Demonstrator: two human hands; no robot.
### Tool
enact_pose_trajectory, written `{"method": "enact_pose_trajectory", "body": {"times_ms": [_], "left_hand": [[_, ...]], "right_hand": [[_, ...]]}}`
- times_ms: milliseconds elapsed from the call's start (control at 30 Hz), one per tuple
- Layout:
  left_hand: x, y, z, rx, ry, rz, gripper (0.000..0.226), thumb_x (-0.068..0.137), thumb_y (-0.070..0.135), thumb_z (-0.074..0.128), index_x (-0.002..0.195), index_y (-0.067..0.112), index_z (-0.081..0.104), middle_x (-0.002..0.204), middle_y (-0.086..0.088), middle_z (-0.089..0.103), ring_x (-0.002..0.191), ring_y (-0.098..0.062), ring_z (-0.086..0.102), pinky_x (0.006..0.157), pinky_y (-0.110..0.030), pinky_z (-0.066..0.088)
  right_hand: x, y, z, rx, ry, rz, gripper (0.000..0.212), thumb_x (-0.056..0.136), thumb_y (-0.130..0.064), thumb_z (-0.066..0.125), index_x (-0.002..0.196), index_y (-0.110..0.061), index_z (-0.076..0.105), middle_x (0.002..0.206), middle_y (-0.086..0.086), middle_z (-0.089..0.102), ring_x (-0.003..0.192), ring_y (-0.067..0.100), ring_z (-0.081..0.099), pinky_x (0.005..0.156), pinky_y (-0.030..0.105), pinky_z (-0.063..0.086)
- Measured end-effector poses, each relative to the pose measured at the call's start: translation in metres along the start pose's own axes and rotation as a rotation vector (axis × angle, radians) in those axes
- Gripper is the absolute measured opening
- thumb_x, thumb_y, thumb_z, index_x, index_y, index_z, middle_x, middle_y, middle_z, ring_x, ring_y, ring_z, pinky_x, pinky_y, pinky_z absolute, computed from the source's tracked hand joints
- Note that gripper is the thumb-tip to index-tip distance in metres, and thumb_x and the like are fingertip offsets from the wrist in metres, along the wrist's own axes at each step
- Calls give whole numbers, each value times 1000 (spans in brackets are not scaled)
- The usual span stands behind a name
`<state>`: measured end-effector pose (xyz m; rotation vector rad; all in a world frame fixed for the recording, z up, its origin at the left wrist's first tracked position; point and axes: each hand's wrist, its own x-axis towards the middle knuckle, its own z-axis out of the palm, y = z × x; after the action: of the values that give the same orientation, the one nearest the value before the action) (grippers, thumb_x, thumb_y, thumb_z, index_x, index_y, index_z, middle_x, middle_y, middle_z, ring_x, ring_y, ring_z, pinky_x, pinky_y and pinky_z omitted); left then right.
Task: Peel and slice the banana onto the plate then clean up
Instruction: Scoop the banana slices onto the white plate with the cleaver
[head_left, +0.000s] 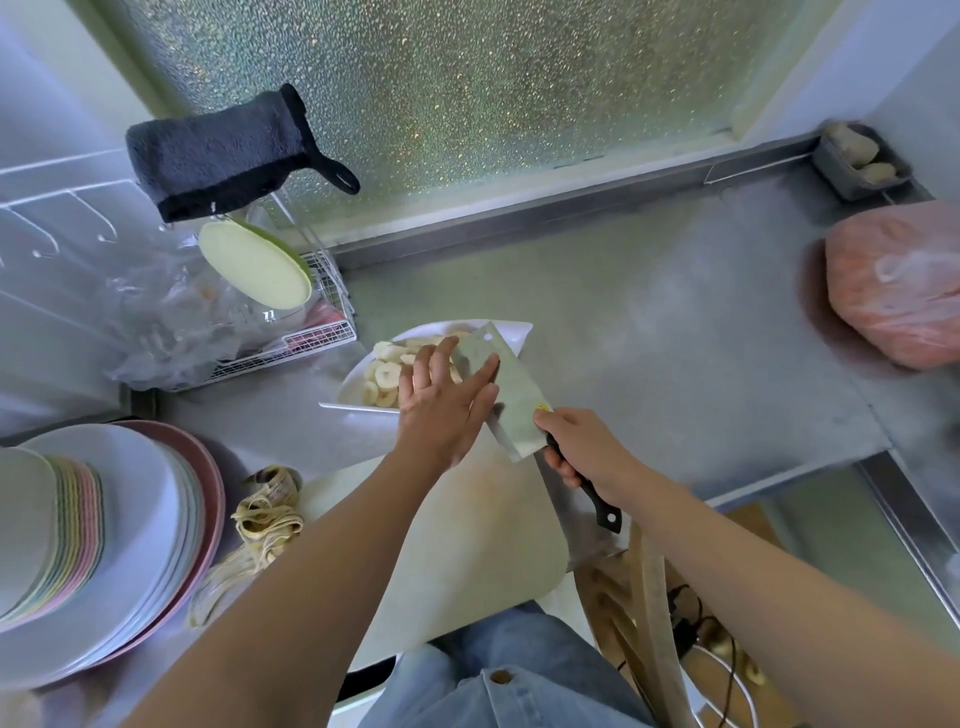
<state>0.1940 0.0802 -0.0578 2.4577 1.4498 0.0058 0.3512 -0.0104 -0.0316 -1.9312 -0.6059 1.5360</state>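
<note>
- While the right hand grips the cleaver by its handle, the left hand lays straight fingers on the blade.
- Banana slices lie on the plate — far left of the blade.
- Risk: fingers slipping onto the edge — a cut.

The left hand is covering some banana slices and part of the cleaver, which is hiding part of the plate. Picture edges are cutting off the stack of plates at left and the pink bag at right.
</note>
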Motion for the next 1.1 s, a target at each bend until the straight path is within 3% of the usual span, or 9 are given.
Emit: {"method": "enact_pose_trajectory", "body": {"times_ms": [233, 367, 467, 533, 600, 633, 733, 900, 1100], "left_hand": [[9, -5, 2, -47, -38, -163, 44, 100, 48, 20, 143, 45, 29, 154, -7, 13, 139, -32, 9, 112, -47, 13], [10, -11, 2, -114, 2, -254, 44, 100, 47, 25, 141, 38, 37, 149, -7, 22, 135, -31, 17, 110, -45, 14], [15, -2, -10, -675, 154, -535, 44, 95, 47, 43, 129, 21, 47, 132, -8, 39, 126, -28, 30, 107, -40, 20], [21, -2, -14, -1111, 100, -721, 67, 81, 68, 44, 126, 19, 49, 135, -5, 41, 129, -24, 34, 107, -37, 23], [26, -8, -11, -1354, 10, -839, 87, 61, 90, 36, 117, 30, 62, 138, -2, 48, 126, -23, 45, 108, -45, 29], [26, -9, -12, -1438, -4, -875, 85, 62, 91, 33, 110, 30, 67, 129, -1, 56, 118, -21, 52, 105, -45, 34], [30, -7, -22, -1550, 19, -938, 65, 91, 67, 24, 93, 21, 70, 92, 2, 61, 89, -17, 53, 95, -36, 39], [28, -19, -16, -1724, 27, -937, 76, 96, 61, 13, 100, 13, 72, 104, -2, 64, 85, -16, 48, 80, -24, 42], [26, -20, -17, -1795, -9, -917, 78, 97, 60, 11, 112, 6, 65, 93, 1, 62, 73, -14, 45, 69, -23, 38]], "right_hand": [[-2, 1, -4, -22, -1, -9, 36, 96, -29, 47, 65, -14, 38, 52, 4, 42, 38, 13, 28, 38, 23, 23], [-1, 3, -7, 20, 39, -10, 36, 96, -31, 47, 65, -15, 36, 52, 5, 41, 37, 13, 26, 39, 23, 21], [1, 1, -8, 70, 66, -28, 35, 96, -32, 47, 67, -15, 37, 52, 5, 41, 38, 14, 25, 39, 22, 20], [2, -2, -7, 67, 42, -43, 35, 96, -33, 47, 68, -15, 37, 52, 5, 40, 39, 14, 25, 39, 22, 20], [3, -5, -3, 34, 7, -73, 37, 96, -34, 46, 67, -15, 35, 51, 5, 40, 40, 15, 25, 40, 23, 20], [3, -6, 0, 16, -8, -91, 38, 97, -35, 46, 67, -14, 35, 51, 5, 40, 40, 15, 25, 40, 23, 21], [6, -6, 7, -35, -23, -130, 39, 97, -35, 45, 67, -13, 36, 51, 6, 42, 39, 16, 27, 39, 22, 23], [13, -2, 9, -98, 62, -125, 38, 97, -35, 43, 66, -14, 38, 54, 8, 44, 37, 16, 29, 39, 23, 25], [8, -3, 12, -76, -27, -154, 42, 98, -36, 45, 62, -15, 34, 50, 4, 41, 38, 16, 26, 39, 21, 23]]}}
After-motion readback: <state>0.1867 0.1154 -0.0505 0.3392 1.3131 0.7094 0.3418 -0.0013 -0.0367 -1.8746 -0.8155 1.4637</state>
